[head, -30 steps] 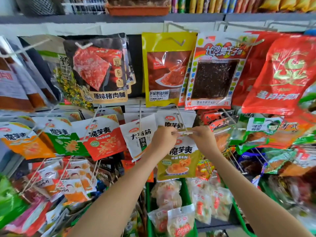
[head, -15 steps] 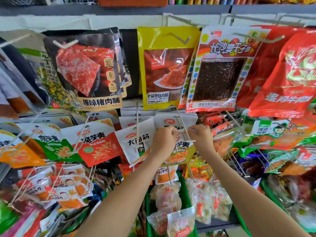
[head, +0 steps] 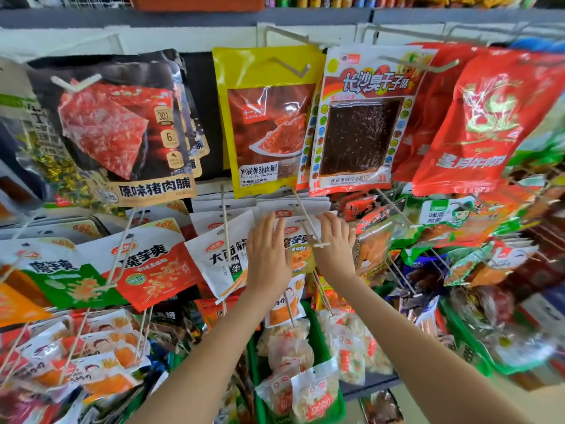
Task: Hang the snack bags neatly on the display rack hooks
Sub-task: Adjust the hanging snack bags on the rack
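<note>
Forearms reach up from the bottom edge of my view toward the middle row of the display rack (head: 305,35). My left hand (head: 267,255) lies flat with its fingers (head: 269,223) straight and close together, pressing on the face of the snack bag (head: 298,241) that hangs on the white wire hook (head: 308,223) at the rack's centre. My right hand (head: 334,240) is just beside it on the other side of that hook, fingers loosely extended and slightly apart, resting on the bag's right edge. Half a second ago both hands were curled, pinching the bag's top at the hook's tip; now the bag sits further back along the hook, behind the hook's end tab, and neither hand pinches anything. The camera has also come closer, so the rack fills more of the picture.

Just left of the left hand a white bag with black lettering (head: 223,258) hangs tilted on the neighbouring hook, and further left a red-and-white bag (head: 153,264). Beyond the hands, on the upper row, hang a yellow bag (head: 266,123), a black jerky bag (head: 113,130) and a large red bag (head: 486,123) toward the right edge.
</note>
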`<state>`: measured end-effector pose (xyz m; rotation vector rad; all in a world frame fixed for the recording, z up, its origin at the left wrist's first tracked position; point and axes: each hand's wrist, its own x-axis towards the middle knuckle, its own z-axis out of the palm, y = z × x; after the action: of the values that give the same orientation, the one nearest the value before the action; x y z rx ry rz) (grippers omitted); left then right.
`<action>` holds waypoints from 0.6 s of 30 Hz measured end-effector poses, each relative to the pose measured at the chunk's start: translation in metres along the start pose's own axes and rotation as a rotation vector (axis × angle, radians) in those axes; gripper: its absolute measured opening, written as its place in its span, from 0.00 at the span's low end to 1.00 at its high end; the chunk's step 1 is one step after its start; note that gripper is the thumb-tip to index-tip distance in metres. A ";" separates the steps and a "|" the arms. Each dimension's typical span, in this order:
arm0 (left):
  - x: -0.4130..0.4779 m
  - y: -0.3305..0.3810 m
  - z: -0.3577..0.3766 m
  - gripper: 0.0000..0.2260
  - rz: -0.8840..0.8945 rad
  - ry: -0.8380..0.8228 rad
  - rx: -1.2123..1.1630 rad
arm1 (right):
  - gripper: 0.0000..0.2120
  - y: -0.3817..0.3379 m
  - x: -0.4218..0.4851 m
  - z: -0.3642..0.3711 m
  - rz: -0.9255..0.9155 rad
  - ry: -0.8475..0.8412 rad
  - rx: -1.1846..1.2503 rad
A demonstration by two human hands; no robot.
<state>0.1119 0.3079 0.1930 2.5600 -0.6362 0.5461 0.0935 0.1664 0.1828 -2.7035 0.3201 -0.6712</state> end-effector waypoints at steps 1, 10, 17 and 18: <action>-0.009 0.001 0.000 0.26 0.022 -0.007 -0.026 | 0.24 0.000 -0.009 -0.002 0.018 -0.013 0.003; -0.079 0.033 0.039 0.24 0.083 -0.545 -0.223 | 0.17 0.054 -0.106 -0.007 0.161 -0.269 -0.054; -0.114 0.098 0.075 0.18 0.241 -0.750 -0.273 | 0.15 0.123 -0.193 -0.047 0.393 -0.303 -0.084; -0.116 0.109 0.079 0.17 0.266 -0.755 -0.268 | 0.14 0.134 -0.203 -0.057 0.440 -0.269 -0.087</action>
<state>-0.0182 0.2206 0.1088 2.3847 -1.2121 -0.4452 -0.1275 0.0883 0.0967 -2.6230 0.8532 -0.1692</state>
